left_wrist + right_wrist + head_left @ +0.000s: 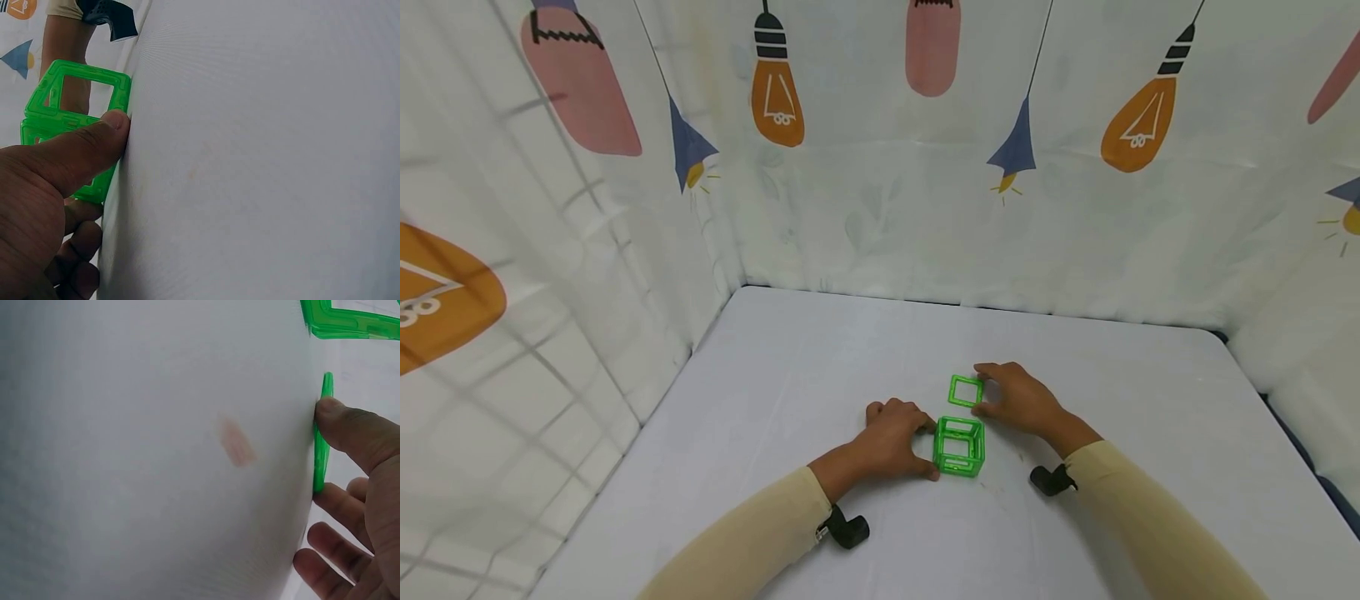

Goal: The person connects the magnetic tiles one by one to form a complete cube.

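Note:
A green open-frame cube built of square magnetic-tile frames stands on the white table. My left hand holds it from the left, thumb at the near side and fingers at the far side. In the left wrist view the thumb lies along the cube's frame. Just beyond the cube, a single green square tile lies flat on the table. My right hand grips it from the right. In the right wrist view, thumb and index finger hold opposite edges of this thin tile.
The white table reaches back to a pale curtain printed with lamps and bulbs, which also hangs along the left side. Black wrist cameras sit at the left cuff and right cuff. A faint reddish smudge marks the tabletop.

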`<state>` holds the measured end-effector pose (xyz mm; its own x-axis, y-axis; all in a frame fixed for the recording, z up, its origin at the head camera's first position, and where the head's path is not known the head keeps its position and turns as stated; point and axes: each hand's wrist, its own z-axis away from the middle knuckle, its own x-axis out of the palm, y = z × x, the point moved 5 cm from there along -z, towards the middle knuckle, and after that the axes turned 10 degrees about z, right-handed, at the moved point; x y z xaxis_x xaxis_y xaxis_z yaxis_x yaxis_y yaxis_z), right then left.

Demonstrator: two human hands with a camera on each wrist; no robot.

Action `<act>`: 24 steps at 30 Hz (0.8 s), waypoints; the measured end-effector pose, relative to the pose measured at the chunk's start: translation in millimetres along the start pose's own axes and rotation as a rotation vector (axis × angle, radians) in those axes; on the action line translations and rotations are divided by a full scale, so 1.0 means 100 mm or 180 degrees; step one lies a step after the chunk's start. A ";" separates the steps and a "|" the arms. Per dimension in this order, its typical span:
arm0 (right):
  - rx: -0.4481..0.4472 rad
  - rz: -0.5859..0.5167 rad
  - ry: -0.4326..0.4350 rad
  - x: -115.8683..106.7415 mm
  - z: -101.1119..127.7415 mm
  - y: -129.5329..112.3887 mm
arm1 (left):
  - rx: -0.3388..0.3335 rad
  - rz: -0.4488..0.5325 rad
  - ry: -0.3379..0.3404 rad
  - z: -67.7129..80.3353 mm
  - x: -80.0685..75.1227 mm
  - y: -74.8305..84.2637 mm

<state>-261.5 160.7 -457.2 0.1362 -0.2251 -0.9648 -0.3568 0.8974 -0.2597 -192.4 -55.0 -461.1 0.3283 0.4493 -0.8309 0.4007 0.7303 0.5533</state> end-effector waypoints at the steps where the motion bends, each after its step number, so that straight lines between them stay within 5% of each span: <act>1: 0.0018 0.0005 0.0006 0.00 0.00 0.00 | -0.0002 -0.0004 0.0001 0.00 0.00 0.00; 24: -0.0165 -0.0376 0.0004 -0.23 0.23 0.04 | -0.0020 0.0013 0.0012 0.00 0.01 -0.01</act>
<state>-245.0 177.7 -435.1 0.1789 -0.3286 -0.9274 -0.3857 0.8437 -0.3734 -192.2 -54.9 -462.6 0.3266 0.4542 -0.8289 0.3941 0.7317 0.5562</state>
